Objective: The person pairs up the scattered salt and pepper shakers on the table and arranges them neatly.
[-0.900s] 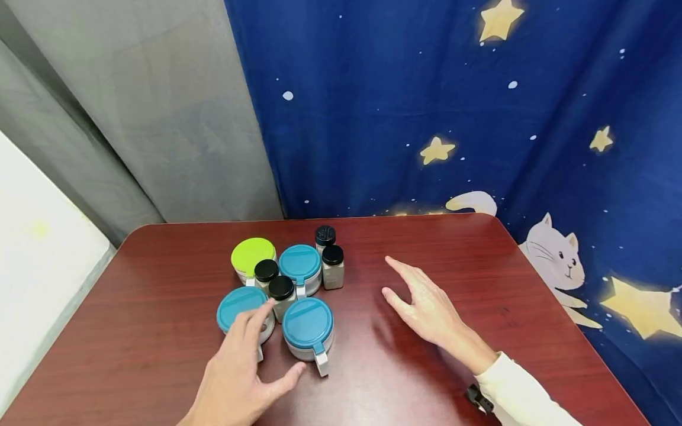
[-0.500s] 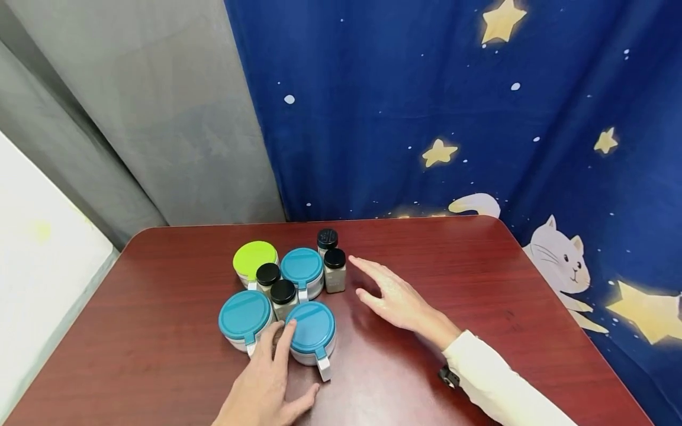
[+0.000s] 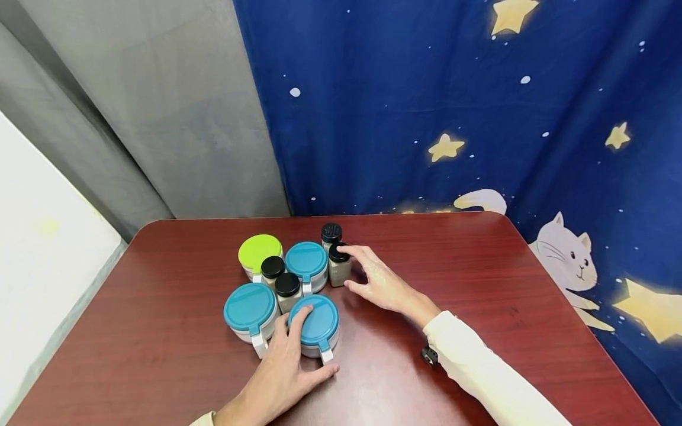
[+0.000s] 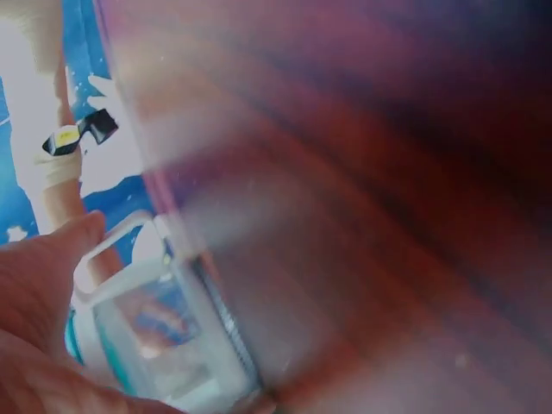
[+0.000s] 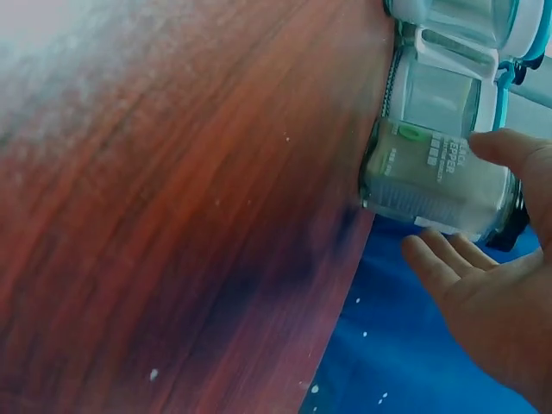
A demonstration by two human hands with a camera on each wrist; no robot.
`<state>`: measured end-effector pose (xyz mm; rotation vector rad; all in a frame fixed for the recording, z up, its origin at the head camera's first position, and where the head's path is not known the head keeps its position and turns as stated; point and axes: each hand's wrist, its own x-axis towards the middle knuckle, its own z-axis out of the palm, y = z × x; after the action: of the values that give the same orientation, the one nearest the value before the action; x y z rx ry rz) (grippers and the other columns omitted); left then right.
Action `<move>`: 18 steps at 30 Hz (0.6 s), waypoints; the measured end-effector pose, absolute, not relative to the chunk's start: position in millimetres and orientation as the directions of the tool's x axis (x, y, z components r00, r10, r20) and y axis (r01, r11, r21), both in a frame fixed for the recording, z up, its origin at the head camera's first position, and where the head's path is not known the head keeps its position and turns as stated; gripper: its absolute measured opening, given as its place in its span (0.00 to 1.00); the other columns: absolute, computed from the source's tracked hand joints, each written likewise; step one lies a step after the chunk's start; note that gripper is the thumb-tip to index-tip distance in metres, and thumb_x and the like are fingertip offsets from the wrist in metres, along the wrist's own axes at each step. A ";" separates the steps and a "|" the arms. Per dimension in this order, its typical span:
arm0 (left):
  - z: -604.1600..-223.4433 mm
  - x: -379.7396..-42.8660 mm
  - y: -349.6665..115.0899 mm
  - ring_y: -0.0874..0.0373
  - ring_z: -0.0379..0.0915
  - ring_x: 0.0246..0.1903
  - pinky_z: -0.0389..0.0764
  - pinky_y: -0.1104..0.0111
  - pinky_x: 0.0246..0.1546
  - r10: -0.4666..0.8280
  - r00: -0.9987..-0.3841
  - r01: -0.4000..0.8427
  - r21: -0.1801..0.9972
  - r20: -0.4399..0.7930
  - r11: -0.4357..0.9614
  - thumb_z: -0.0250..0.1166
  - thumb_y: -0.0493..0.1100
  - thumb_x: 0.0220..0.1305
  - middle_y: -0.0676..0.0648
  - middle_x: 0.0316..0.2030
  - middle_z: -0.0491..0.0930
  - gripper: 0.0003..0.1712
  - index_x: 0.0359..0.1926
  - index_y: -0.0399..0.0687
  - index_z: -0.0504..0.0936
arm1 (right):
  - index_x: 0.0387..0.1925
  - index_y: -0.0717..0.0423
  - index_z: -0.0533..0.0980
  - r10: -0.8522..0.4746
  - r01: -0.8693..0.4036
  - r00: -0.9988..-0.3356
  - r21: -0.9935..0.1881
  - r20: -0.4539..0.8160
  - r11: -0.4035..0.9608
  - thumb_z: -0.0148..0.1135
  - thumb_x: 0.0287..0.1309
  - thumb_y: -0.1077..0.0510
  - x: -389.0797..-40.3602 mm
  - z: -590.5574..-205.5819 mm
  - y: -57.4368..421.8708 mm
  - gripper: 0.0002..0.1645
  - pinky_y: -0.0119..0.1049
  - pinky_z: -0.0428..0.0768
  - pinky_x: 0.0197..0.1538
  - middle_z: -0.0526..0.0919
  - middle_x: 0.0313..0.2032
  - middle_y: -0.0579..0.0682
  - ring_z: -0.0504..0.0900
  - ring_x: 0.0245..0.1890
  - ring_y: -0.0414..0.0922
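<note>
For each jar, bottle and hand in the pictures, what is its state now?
Green-lid jar: closed, upright.
Three blue-lid jars: closed, upright.
Four black-cap bottles: capped, upright.
Left hand: grips the nearest blue-lid jar.
Right hand: fingers around a black-cap bottle.

You can count three round tubs with blue lids: one at the front left (image 3: 249, 307), one at the front under your hand (image 3: 318, 322), and one at the back (image 3: 306, 260). There is one round tub with a green lid (image 3: 259, 252). You can count four little jars with black caps: two in the middle (image 3: 273, 267) (image 3: 288, 285) and two at the back right (image 3: 331, 233) (image 3: 338, 254). That makes eight pots on one red-brown table (image 3: 479, 278). You have two hands there, a left hand (image 3: 288, 367) and a right hand (image 3: 378, 281).
</note>
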<state>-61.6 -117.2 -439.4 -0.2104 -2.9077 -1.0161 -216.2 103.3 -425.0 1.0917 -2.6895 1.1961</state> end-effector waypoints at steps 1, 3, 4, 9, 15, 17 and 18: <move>-440.7 -62.8 -116.2 0.38 0.68 0.57 0.76 0.44 0.52 0.107 -0.987 0.158 0.619 0.120 0.769 0.80 0.63 0.47 0.33 0.60 0.61 0.60 0.75 0.54 0.57 | 0.74 0.46 0.61 -0.589 -0.596 -0.761 -0.654 0.273 0.466 0.68 0.65 0.60 -217.0 -425.0 102.3 0.40 0.44 0.74 0.61 0.68 0.64 0.53 0.73 0.59 0.48; -443.9 -64.3 -114.0 0.39 0.69 0.55 0.76 0.45 0.53 0.097 -0.982 0.178 0.631 0.161 0.755 0.82 0.60 0.45 0.35 0.58 0.61 0.60 0.73 0.53 0.58 | 0.69 0.51 0.62 -0.574 -0.593 -0.768 -0.655 0.286 0.467 0.70 0.63 0.61 -217.3 -425.7 100.7 0.38 0.44 0.76 0.57 0.71 0.59 0.54 0.76 0.53 0.48; -445.3 -64.6 -112.8 0.39 0.69 0.55 0.75 0.45 0.53 0.093 -0.980 0.185 0.638 0.175 0.748 0.83 0.59 0.43 0.36 0.57 0.61 0.61 0.73 0.52 0.58 | 0.67 0.52 0.62 -0.564 -0.586 -0.775 -0.655 0.284 0.477 0.71 0.62 0.60 -216.6 -426.1 100.3 0.37 0.43 0.77 0.54 0.73 0.56 0.54 0.77 0.50 0.48; -449.0 -63.8 -112.0 0.39 0.68 0.58 0.75 0.46 0.55 0.074 -0.978 0.186 0.668 0.193 0.721 0.87 0.54 0.37 0.36 0.58 0.59 0.64 0.71 0.49 0.58 | 0.60 0.52 0.61 -0.571 -0.594 -0.767 -0.663 0.294 0.456 0.74 0.59 0.62 -211.6 -426.8 103.2 0.36 0.41 0.78 0.44 0.78 0.45 0.52 0.80 0.39 0.47; -447.6 -61.6 -116.1 0.43 0.66 0.61 0.73 0.49 0.58 0.105 -0.973 0.219 0.675 0.206 0.705 0.88 0.52 0.34 0.38 0.60 0.62 0.66 0.71 0.48 0.58 | 0.59 0.51 0.60 -0.628 -0.617 -0.724 -0.675 0.285 0.405 0.74 0.58 0.65 -200.5 -426.3 109.8 0.37 0.41 0.80 0.47 0.78 0.48 0.51 0.82 0.42 0.43; -447.0 -60.7 -117.2 0.45 0.66 0.63 0.72 0.50 0.60 0.114 -0.972 0.224 0.678 0.203 0.700 0.88 0.53 0.33 0.40 0.61 0.63 0.66 0.70 0.47 0.58 | 0.60 0.52 0.60 -0.642 -0.611 -0.717 -0.687 0.271 0.392 0.73 0.58 0.66 -196.5 -426.0 110.9 0.37 0.42 0.81 0.49 0.78 0.51 0.52 0.83 0.45 0.44; -446.9 -60.5 -117.7 0.46 0.66 0.63 0.72 0.51 0.60 0.116 -0.972 0.226 0.680 0.204 0.697 0.88 0.54 0.33 0.40 0.62 0.64 0.66 0.70 0.46 0.59 | 0.60 0.52 0.60 -0.646 -0.608 -0.715 -0.694 0.268 0.385 0.73 0.58 0.67 -194.6 -425.9 111.5 0.37 0.43 0.81 0.49 0.78 0.51 0.53 0.83 0.46 0.45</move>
<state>-60.5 -117.7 -446.9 -0.2803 -2.7586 -1.1348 -194.6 111.5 -425.9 1.2022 -2.6524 1.2971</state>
